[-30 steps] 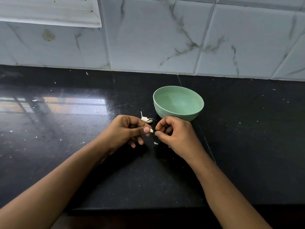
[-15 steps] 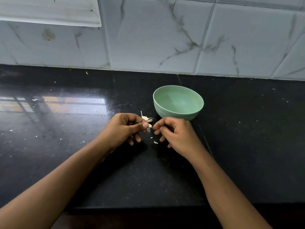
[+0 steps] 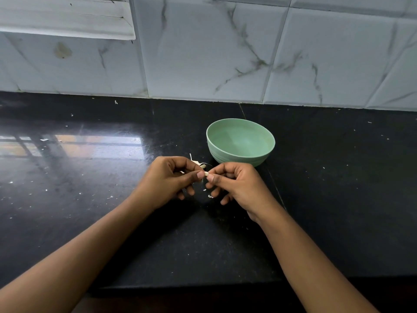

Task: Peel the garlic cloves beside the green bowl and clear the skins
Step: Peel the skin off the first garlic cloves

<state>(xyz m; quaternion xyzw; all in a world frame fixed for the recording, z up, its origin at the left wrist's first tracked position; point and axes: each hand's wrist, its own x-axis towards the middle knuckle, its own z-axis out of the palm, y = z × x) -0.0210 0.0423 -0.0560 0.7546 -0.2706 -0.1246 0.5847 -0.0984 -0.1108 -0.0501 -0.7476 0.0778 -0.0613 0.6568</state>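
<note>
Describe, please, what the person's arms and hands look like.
The left forearm and right forearm are bare, with no sleeve in view. The left hand and right hand wear no glove, ring, watch or bracelet that shows; the thumbnails look short and unpainted.

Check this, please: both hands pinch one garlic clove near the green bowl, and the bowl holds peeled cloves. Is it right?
No: the head view shows the green bowl empty. The rest holds: the left hand and right hand pinch one garlic clove near it.
</note>
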